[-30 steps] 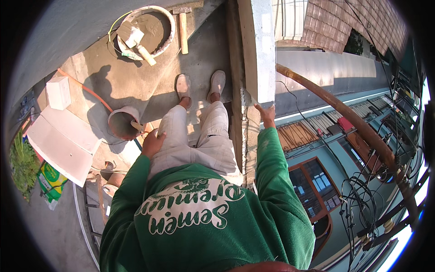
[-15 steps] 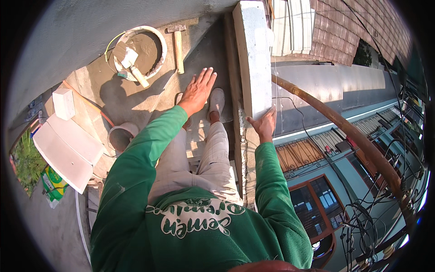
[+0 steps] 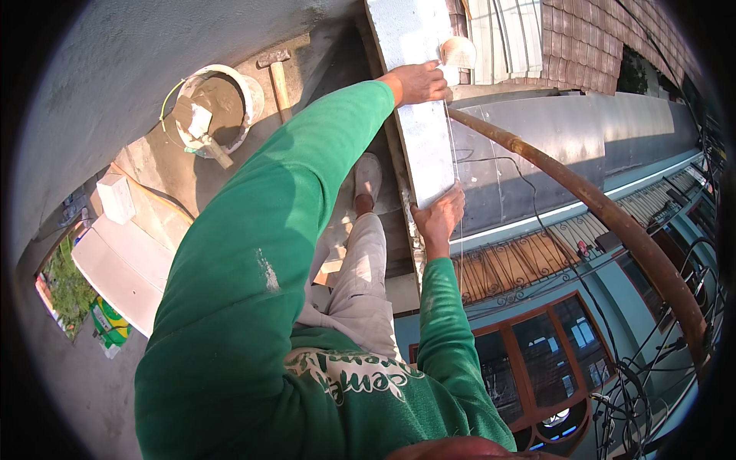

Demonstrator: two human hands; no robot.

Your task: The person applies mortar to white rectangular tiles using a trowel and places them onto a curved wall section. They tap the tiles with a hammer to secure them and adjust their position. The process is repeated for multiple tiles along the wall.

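A long white lightweight concrete block (image 3: 410,31) lies along the top of a narrow wall. Reaching across to the right, my left hand (image 3: 420,83) rests on the block with its fingers curled over the outer edge. Nearer to me, my right hand (image 3: 441,215) grips the block's near end, thumb on the inner side and fingers toward the outer side. A thin string (image 3: 452,142) runs along that outer edge past both hands. Just beyond my left hand is a round pale thing (image 3: 458,52) whose kind I cannot make out.
At the left stands a bucket (image 3: 251,100) of grey mortar with a trowel (image 3: 218,152) in it. Beside it lies a hammer (image 3: 280,86). A white block (image 3: 116,199) and a pale curved panel (image 3: 123,264) are farther left. Outside the wall, a rusty pipe (image 3: 567,180) slants past.
My left hand has moved from above the floor to the right and onto the block. My right hand stays at the block's near end. The view has shifted slightly.
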